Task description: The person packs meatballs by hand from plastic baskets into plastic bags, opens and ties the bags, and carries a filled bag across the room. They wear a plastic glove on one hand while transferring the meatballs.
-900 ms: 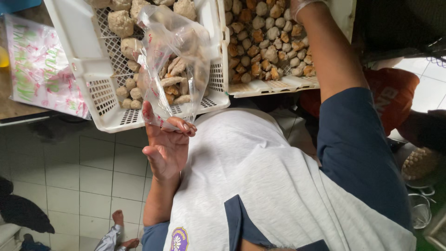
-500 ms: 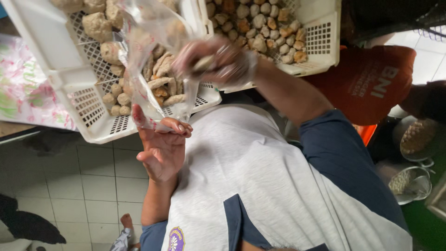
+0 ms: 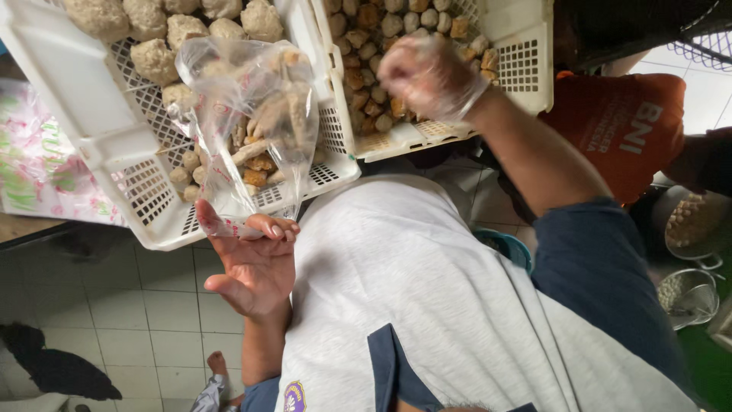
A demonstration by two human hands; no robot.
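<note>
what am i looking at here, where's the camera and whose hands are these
The camera is worn on a person's head and looks down over their grey shirt, so the picture seems turned around. Both hands are that person's own. The bare left hand pinches the edge of a clear plastic bag partly filled with brown fried pieces. The right hand, in a thin see-through glove, is closed and blurred over the white slotted plastic crate of small brown balls; what its grip holds cannot be told. Beside it, a second white crate holds larger pale lumps.

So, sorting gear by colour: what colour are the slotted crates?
White, both crates, seen in the head view.
</note>
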